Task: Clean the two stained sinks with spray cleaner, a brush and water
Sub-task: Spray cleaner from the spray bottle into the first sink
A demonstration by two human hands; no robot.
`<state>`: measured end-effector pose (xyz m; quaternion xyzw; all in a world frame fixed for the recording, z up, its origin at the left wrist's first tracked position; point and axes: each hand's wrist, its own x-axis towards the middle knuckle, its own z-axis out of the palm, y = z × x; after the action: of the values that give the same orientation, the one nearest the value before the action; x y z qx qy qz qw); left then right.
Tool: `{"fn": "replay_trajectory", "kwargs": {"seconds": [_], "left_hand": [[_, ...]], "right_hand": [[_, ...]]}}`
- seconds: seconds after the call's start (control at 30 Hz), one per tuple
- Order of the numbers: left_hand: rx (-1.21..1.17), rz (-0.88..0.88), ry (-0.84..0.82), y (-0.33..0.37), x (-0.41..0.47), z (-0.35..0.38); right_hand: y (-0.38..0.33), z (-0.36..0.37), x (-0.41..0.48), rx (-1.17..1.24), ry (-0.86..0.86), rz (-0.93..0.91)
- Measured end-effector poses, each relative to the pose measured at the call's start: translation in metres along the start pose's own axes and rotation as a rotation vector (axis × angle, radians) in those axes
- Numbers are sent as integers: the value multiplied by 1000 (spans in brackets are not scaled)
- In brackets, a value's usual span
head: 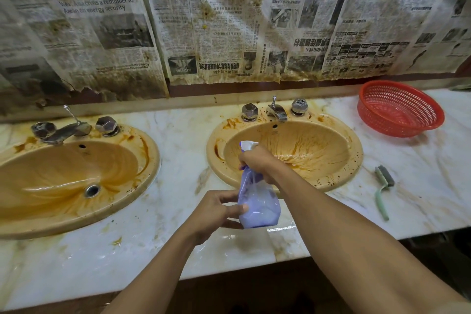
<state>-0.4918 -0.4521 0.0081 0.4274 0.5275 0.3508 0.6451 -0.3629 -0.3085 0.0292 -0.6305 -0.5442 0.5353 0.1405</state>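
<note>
Both hands clenched on upright spray bottle (257, 201), nozzle facing right sink (331, 160)

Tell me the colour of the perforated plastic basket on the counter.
The round perforated plastic basket is red, seen in the head view, at the right.

The stained marble counter (178, 132) carries a red basket (400, 109) and a green-handled brush (383, 191).

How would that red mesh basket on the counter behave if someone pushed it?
The red basket looks like thin perforated plastic, so it is probably light and would likely slide easily on the smooth marble counter. It already sits tilted, so a nudge might rock or tip it. Its walls may flex slightly.
</note>
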Motion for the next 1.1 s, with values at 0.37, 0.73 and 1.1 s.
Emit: {"fn": "replay_trajectory", "kwargs": {"seconds": [0.37, 0.73, 1.1], "left_hand": [[1, -7, 32, -9, -15, -18], [12, -16, 44, -22, -25, -9], [66, -36, 91, -42, -59, 48]], "right_hand": [[-9, 28, -6, -126, -20, -79], [14, 31, -16, -35, -13, -53], [59, 14, -61, -18, -52, -60]]}}
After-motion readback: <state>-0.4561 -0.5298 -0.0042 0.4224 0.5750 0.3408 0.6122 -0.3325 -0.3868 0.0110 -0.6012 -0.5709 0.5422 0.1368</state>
